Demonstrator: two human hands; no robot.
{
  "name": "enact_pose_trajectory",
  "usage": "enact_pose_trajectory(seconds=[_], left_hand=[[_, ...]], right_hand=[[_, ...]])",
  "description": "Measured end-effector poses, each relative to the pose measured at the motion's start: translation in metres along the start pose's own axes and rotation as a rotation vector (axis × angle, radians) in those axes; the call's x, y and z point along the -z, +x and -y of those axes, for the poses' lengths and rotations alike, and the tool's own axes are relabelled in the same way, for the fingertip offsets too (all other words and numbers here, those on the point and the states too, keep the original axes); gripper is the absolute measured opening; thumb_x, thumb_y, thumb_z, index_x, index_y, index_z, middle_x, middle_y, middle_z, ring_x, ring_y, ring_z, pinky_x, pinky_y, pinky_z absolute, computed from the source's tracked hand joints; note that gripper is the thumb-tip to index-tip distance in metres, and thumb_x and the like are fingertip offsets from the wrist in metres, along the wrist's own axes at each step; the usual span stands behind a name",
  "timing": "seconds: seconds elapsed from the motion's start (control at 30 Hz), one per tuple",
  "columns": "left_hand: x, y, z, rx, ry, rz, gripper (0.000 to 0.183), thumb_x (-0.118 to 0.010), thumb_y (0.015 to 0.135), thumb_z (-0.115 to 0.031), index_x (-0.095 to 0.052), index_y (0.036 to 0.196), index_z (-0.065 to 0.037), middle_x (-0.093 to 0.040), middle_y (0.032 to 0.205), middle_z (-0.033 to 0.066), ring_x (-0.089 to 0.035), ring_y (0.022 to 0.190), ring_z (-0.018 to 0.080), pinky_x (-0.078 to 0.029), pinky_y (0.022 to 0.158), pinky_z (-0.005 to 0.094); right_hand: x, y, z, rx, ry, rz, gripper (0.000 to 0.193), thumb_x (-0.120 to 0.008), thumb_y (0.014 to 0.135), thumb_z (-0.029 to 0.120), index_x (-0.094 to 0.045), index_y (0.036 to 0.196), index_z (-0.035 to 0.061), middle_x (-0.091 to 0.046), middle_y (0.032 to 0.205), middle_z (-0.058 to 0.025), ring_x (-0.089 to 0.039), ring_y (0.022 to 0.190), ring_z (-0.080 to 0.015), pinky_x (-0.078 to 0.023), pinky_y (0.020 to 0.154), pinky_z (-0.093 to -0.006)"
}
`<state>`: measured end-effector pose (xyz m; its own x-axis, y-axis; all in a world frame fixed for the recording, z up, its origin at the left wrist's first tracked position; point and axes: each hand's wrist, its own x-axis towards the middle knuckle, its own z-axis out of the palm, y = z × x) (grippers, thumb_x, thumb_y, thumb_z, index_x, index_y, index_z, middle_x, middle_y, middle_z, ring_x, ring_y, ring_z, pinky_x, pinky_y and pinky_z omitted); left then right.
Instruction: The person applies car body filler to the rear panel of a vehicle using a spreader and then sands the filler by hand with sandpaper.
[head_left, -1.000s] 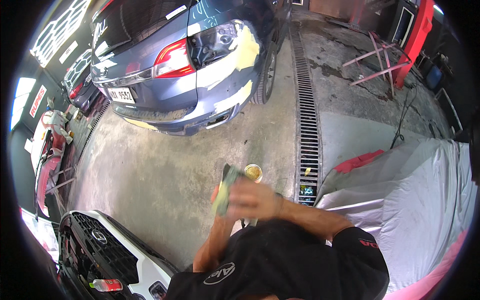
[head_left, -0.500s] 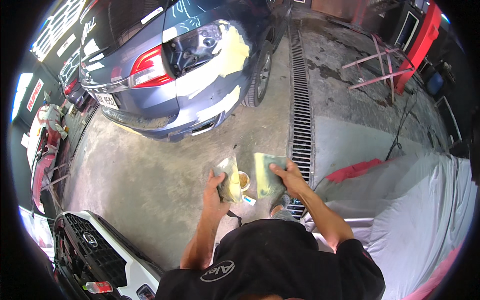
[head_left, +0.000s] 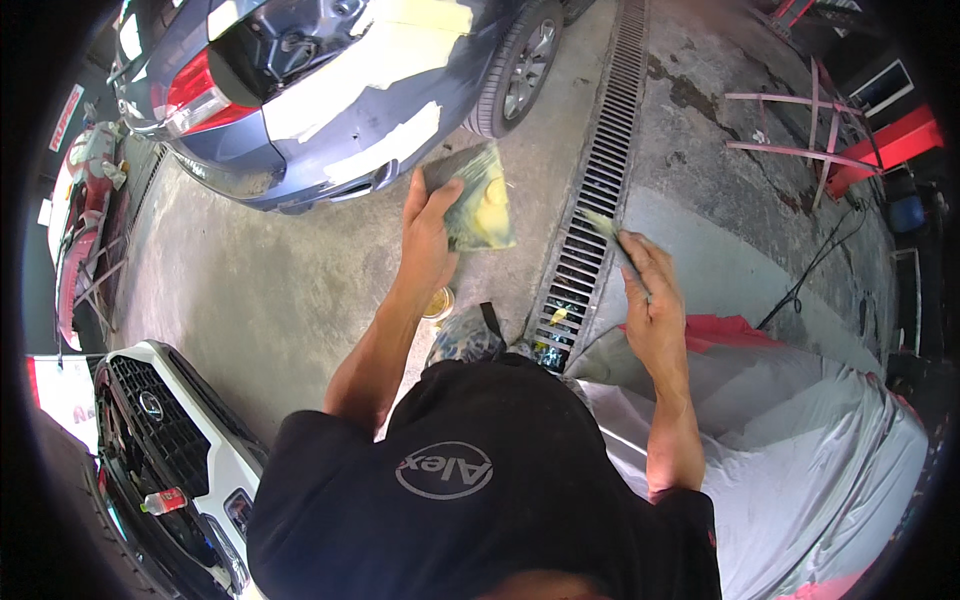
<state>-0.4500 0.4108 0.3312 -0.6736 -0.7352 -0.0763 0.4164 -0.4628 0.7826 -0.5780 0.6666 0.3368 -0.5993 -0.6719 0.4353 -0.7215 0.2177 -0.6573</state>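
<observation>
My left hand [head_left: 430, 230] grips a thin dark putty board [head_left: 468, 213], its thumb on top, with a lump of pale yellow putty [head_left: 492, 207] smeared across the face. In my right hand [head_left: 655, 300] is a flat putty spreader [head_left: 603, 226], seen almost edge-on, with yellow putty at its tip. The two hands are apart, the right one over the floor drain side. Ahead stands a blue-grey car [head_left: 240, 150] with cream-yellow filler patches [head_left: 405, 45] on its rear corner. A small round tub [head_left: 438, 303] of yellowish stuff sits on the floor below my left forearm.
A slotted floor drain [head_left: 590, 210] runs away on the right. Grey sheeting [head_left: 790, 420] covers something at lower right, near a red cloth [head_left: 725, 332]. At lower left is a white car front [head_left: 190, 440] with a bottle [head_left: 165, 501] on it. A pinkish stand [head_left: 800, 150] is far right.
Both hands have moved apart and forward, the left raised toward the car with the board. The spreader has turned edge-on and left the board's side. The view has swung and the tub appears lower.
</observation>
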Motion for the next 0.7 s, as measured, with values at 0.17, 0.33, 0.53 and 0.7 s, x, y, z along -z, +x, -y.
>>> enact_pose_trajectory(seconds=[0.17,0.33,0.53,0.7], left_hand=[[-0.031,0.073,0.048,-0.021,0.105,0.144,0.036,-0.055,0.102,-0.006,-0.054,0.137,-0.006,-0.066,0.121,0.0077,-0.067,0.108,0.0177,-0.059,0.09,0.0335],[-0.057,0.153,0.078,-0.093,0.413,0.29,0.025,-0.059,0.101,-0.009,-0.059,0.125,-0.004,-0.066,0.113,0.0053,-0.062,0.103,0.0124,-0.053,0.089,0.0299],[-0.031,0.293,0.09,-0.201,0.01,-0.052,0.038,-0.057,0.098,-0.005,-0.054,0.136,-0.006,-0.066,0.12,0.0076,-0.065,0.112,0.0193,-0.056,0.094,0.037],[-0.043,0.382,0.049,-0.279,-0.011,-0.115,0.04,-0.056,0.097,-0.003,-0.051,0.137,-0.007,-0.065,0.121,0.0088,-0.065,0.111,0.0209,-0.056,0.094,0.0378]], right_hand=[[0.016,0.064,-0.011,0.34,-0.516,0.186,0.055,-0.063,0.084,0.005,-0.063,0.137,0.0169,-0.057,0.143,-0.0031,-0.049,0.135,-0.0285,-0.041,0.103,-0.0541],[-0.006,0.135,-0.067,0.44,-0.588,0.303,0.057,-0.063,0.086,0.015,-0.057,0.143,0.0179,-0.051,0.148,-0.0025,-0.043,0.14,-0.0307,-0.041,0.102,-0.0594],[-0.04,0.254,-0.162,0.224,-0.237,0.506,0.062,-0.065,0.081,0.003,-0.06,0.142,0.0142,-0.055,0.145,-0.0068,-0.048,0.135,-0.0318,-0.043,0.108,-0.0497],[-0.074,0.383,-0.234,-0.146,0.356,0.283,0.053,-0.063,0.09,-0.003,-0.06,0.142,0.0059,-0.062,0.137,-0.0163,-0.058,0.127,-0.0382,-0.045,0.11,-0.0399]])
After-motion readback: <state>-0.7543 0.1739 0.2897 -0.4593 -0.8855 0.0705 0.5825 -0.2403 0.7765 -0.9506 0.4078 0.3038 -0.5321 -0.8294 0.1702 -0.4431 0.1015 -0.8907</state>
